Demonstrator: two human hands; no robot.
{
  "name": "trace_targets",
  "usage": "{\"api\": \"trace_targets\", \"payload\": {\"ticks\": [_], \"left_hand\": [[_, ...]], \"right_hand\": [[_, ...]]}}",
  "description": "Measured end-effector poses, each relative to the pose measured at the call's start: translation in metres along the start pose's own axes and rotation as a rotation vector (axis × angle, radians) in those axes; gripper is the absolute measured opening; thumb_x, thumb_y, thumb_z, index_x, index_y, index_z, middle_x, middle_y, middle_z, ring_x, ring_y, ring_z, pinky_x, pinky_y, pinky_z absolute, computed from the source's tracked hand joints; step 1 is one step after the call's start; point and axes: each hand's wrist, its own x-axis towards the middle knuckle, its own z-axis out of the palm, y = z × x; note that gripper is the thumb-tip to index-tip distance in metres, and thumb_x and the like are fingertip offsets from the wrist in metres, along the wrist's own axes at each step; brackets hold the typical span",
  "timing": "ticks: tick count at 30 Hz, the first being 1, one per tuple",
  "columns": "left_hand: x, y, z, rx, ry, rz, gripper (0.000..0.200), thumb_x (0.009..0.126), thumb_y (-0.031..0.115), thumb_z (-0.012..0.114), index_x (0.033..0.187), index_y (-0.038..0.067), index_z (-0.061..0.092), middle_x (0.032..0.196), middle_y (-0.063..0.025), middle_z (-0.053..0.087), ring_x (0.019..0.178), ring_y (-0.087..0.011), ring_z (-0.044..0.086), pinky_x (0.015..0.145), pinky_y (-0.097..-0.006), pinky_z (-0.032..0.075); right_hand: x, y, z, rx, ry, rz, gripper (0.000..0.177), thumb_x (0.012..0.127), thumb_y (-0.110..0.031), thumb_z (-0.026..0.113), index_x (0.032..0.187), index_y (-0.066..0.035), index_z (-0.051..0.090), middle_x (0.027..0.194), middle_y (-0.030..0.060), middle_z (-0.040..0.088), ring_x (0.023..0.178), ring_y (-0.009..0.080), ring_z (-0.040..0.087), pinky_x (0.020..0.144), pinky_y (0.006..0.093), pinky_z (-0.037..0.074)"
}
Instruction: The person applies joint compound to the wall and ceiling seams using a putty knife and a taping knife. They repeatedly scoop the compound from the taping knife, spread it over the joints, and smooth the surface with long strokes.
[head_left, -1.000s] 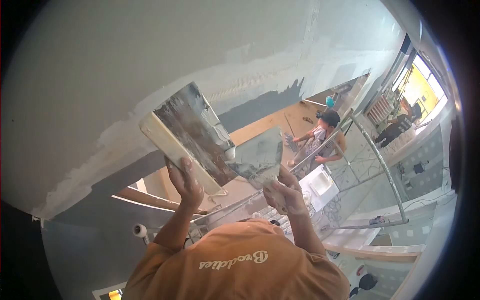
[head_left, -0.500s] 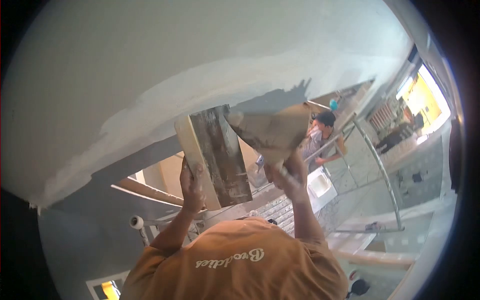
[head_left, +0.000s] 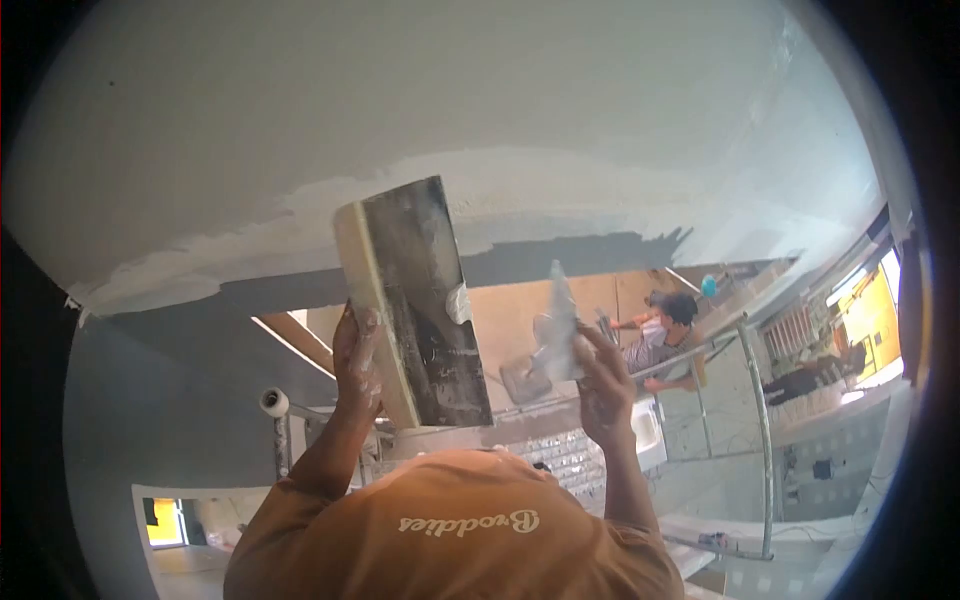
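Observation:
My left hand is closed around the pale edge strip of a wide rectangular plastering blade. Its dark metal face is smeared, and a white dab of filler clings to its right edge. To the right, my right hand grips a putty knife, its triangular blade turned nearly edge-on and pointing up; the handle is mostly hidden. The two tools are apart. Above them is a grey surface with a band of fresh white filler, ragged at its border. Neither tool visibly touches it.
Scaffold tubes stand on the right, and a tube end sticks up at the lower left. Below is a perforated metal platform. A co-worker is lower down on the right, near a bright yellow opening.
The putty knife has swung from broad face to edge-on and moved down, away from the plastering blade. The left hand and its blade have risen slightly left. The view has shifted.

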Motion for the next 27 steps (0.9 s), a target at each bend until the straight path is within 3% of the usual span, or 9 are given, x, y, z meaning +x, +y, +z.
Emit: {"api": "trace_targets", "payload": {"ticks": [2,4,5,8,11,16,20,22,27], "left_hand": [[0.005,0.022,0.009,0.197,0.105,0.266,0.045,0.104,0.021,0.053,0.142,-0.003,0.044,0.116,-0.0068,0.056,0.104,-0.0135,0.051,0.092,-0.0303,0.042],[0.014,0.024,0.005,0.285,0.134,0.412,0.046,0.104,0.020,0.052,0.142,-0.004,0.042,0.115,-0.0072,0.055,0.103,-0.0135,0.049,0.091,-0.0307,0.041],[0.019,0.025,0.004,0.366,0.151,0.538,0.046,0.105,0.019,0.051,0.142,-0.005,0.041,0.115,-0.0075,0.054,0.101,-0.0135,0.048,0.091,-0.0312,0.041],[0.020,0.040,0.016,0.366,0.172,0.616,0.048,0.105,0.019,0.049,0.144,-0.006,0.036,0.118,-0.0095,0.052,0.102,-0.0137,0.046,0.091,-0.0317,0.041],[0.019,0.041,0.015,0.431,0.147,0.697,0.051,0.105,0.018,0.049,0.146,-0.008,0.033,0.122,-0.0127,0.050,0.107,-0.0161,0.047,0.095,-0.0325,0.041],[0.017,0.038,-0.007,0.557,0.059,0.853,0.055,0.103,0.017,0.049,0.146,-0.011,0.030,0.129,-0.0182,0.048,0.114,-0.0218,0.048,0.100,-0.0360,0.040],[-0.002,0.027,-0.030,0.579,0.030,0.671,0.059,0.098,0.017,0.051,0.145,-0.012,0.029,0.133,-0.0218,0.048,0.117,-0.0263,0.049,0.099,-0.0399,0.041],[0.005,0.021,-0.039,0.542,-0.026,0.748,0.056,0.097,0.014,0.050,0.144,-0.011,0.032,0.128,-0.0207,0.052,0.113,-0.0259,0.052,0.099,-0.0396,0.042],[-0.002,0.020,-0.051,0.577,0.094,0.528,0.045,0.102,0.018,0.051,0.139,-0.005,0.041,0.112,-0.0131,0.057,0.100,-0.0184,0.053,0.088,-0.0340,0.046]], "right_hand": [[0.000,0.001,0.003,0.203,0.141,0.071,0.043,0.088,0.001,0.063,0.131,-0.003,0.062,0.124,0.0159,0.064,0.088,0.0222,0.068,0.068,0.0322,0.057],[-0.014,-0.003,0.008,1.633,0.007,0.490,0.041,0.092,-0.005,0.063,0.131,0.005,0.053,0.099,0.0167,0.065,0.071,0.0200,0.064,0.057,0.0306,0.052],[-0.002,-0.029,0.001,1.658,0.016,0.708,0.044,0.091,-0.005,0.063,0.132,0.004,0.048,0.083,0.0123,0.060,0.058,0.0190,0.057,0.050,0.0292,0.047],[0.021,-0.037,0.013,1.701,-0.251,0.673,0.042,0.095,-0.009,0.060,0.133,0.003,0.048,0.081,0.0118,0.059,0.057,0.0163,0.055,0.048,0.0260,0.044],[0.045,-0.041,0.022,1.692,-0.274,0.729,0.043,0.096,-0.011,0.060,0.135,0.002,0.048,0.079,0.0104,0.058,0.057,0.0138,0.052,0.048,0.0239,0.042],[0.068,-0.052,0.030,1.704,-0.255,0.677,0.046,0.098,-0.008,0.055,0.140,0.004,0.042,0.078,0.0075,0.054,0.055,0.0100,0.048,0.043,0.0221,0.040],[0.085,-0.062,0.033,1.766,-0.276,0.547,0.044,0.098,-0.009,0.058,0.138,0.002,0.045,0.080,0.0080,0.056,0.058,0.0126,0.049,0.046,0.0246,0.039],[0.103,-0.069,0.029,1.723,-0.324,0.461,0.045,0.098,-0.009,0.058,0.139,0.002,0.045,0.084,0.0090,0.058,0.060,0.0132,0.050,0.046,0.0262,0.039],[0.186,-0.117,0.019,1.515,0.220,0.102,0.037,0.102,-0.015,0.056,0.135,0.000,0.047,0.092,0.0041,0.053,0.071,0.0128,0.052,0.060,0.0254,0.042]]}}
